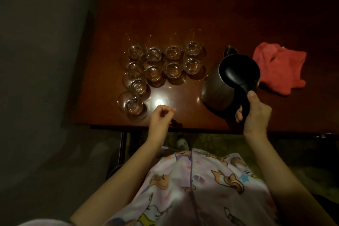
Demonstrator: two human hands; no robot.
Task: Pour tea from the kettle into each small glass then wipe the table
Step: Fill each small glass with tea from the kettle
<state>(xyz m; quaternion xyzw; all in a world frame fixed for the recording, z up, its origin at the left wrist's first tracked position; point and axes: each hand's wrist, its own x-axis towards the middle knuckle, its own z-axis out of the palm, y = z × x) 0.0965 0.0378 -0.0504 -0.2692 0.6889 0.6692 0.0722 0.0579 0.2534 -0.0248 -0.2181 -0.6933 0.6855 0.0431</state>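
Glasses (157, 64) sit to the left of the kettle (227, 82), and that leftward gap is what our next pour turns on: we hold the kettle in our right hand (256, 113), fingers and thumb wrapped round its black handle (244, 97) at the near right of the body, with the spout (229, 50) pointing away from us toward the far edge. The kettle's long line therefore runs from handle near us to spout away from us, while the glasses lie off to its left side, so we judge the spout must swing left and forward before any tea can fall into a rim. Our right hand is plainly the nearer one to the kettle; our left hand (161, 117) hovers over the near edge of the worktop (256, 20), fingers loosely curled and holding nothing, just beside the nearest glass (131, 103). The kettle looks like a dull metal jug with a dark lid, and whether it rests on the worktop or is slightly lifted we cannot tell. The small clear glasses stand upright in a tight cluster, roughly two rows with a few trailing toward us on the left; in this dim light we cannot tell how full they are. A red cloth (280, 68) lies crumpled just right of the kettle, ready for wiping.
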